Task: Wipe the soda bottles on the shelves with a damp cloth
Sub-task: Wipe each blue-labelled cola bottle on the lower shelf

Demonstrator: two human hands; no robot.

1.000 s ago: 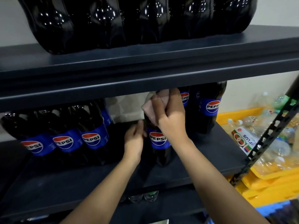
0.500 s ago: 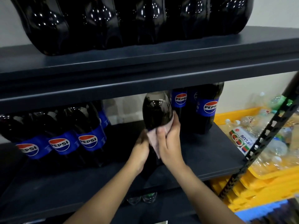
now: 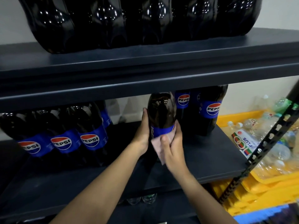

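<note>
— Where's the bottle?
— Pepsi bottle (image 3: 161, 117) upright, mid-shelf (image 3: 210, 159), forward of the rows toward the front edge.
— Hands?
— Left hand (image 3: 143, 135) wrapped round its left side, gripping. Right hand (image 3: 174, 143) curled over a pink cloth (image 3: 159, 148), pressing it against the bottle below the blue label.

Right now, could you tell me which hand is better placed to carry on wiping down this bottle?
The right hand: it already presses the pink cloth against the bottle at its blue label. The left hand grips the bottle's side, probably steadying it, and holds no cloth.
</note>
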